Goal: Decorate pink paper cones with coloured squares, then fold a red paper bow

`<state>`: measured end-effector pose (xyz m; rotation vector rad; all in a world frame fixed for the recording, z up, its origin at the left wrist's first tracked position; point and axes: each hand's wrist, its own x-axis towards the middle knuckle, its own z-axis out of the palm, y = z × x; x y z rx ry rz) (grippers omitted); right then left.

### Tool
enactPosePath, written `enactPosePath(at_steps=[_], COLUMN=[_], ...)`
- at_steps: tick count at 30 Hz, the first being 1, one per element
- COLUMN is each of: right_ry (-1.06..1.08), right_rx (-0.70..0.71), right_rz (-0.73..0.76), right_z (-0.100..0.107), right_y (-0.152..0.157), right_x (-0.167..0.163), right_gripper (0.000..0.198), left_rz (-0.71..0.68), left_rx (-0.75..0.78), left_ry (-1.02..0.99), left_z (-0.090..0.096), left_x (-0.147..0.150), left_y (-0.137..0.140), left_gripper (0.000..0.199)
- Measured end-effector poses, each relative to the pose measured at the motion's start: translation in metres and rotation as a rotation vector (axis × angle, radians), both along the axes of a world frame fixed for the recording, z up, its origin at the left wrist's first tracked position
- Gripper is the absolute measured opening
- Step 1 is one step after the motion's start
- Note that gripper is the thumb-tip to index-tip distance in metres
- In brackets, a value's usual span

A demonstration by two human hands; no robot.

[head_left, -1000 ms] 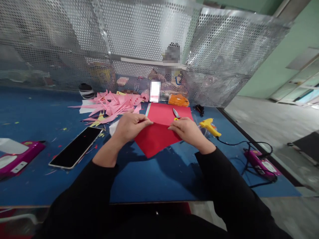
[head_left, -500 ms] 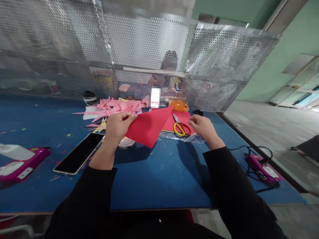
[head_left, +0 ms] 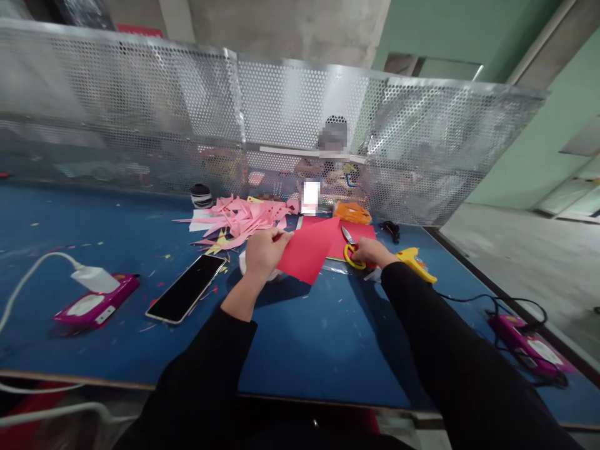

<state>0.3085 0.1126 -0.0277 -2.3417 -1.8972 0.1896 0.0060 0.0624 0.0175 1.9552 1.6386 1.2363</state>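
Observation:
In the head view my left hand (head_left: 266,255) pinches the left edge of a folded red sheet of paper (head_left: 310,251), held up above the blue table. My right hand (head_left: 374,252) is closed at the handles of a pair of scissors (head_left: 352,257). One yellow handle loop and the metal blades show; the other loop is mostly covered by my fingers. Under the scissors lies more red paper (head_left: 365,232). A pile of pink paper cut-outs (head_left: 248,219) sits to the left, beyond my left hand.
A phone (head_left: 187,289) and a magenta power strip (head_left: 96,304) with a white plug lie left. On the right are a yellow glue gun (head_left: 417,264) and another magenta strip (head_left: 529,347) with black cords. A perforated metal screen (head_left: 290,106) stands behind; a person is beyond it.
My right hand has come down onto the scissors' handles, from just beside them. My left hand still holds the red paper. The whole view has shifted, bringing the glue gun into sight.

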Motion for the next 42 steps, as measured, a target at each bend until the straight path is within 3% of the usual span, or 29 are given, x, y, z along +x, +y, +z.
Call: enactPosePath(at_steps=[3,7,10,13,16,19,23,30,42], right_ry=[0.184,0.473,0.708,0.935,1.142,1.301,1.434,1.497,1.552], right_rx=[-0.076,-0.012,0.144,0.386,0.638,0.758,0.807,0.885,0.801], right_rz=[-0.111,-0.214,-0.280,-0.283,-0.171,-0.035,0.003,-0.065,-0.008], right_z=[0.008,0.018,0.019,0.014,0.010,0.009,0.005,0.007,0.012], right_y=[-0.002,-0.011,-0.022,-0.038,-0.059,-0.079,-0.088,-0.079,-0.086], right_x=[0.004,0.011,0.008,-0.008,-0.031,-0.050,-0.056,-0.034,-0.033], right_gripper=[0.037,0.037,0.036,0.037,0.048,0.053,0.048,0.049,0.048], left_rz=[-0.019,-0.010,0.012,0.034,0.038,0.019,-0.039,-0.142,-0.261], left_rx=[-0.007,0.004,0.014,0.027,0.043,0.045,0.030,-0.026,-0.149], left_ry=[-0.004,-0.028,-0.062,-0.099,-0.142,-0.201,-0.281,-0.421,-0.605], left_z=[-0.001,0.001,0.002,0.002,0.000,-0.004,-0.012,-0.021,-0.019], left_x=[0.003,0.003,0.002,0.003,0.006,0.012,0.023,0.037,0.047], left_y=[-0.002,-0.003,-0.003,-0.003,-0.003,-0.005,-0.011,-0.017,-0.026], left_gripper=[0.024,0.024,0.026,0.027,0.025,0.026,0.031,0.032,0.032])
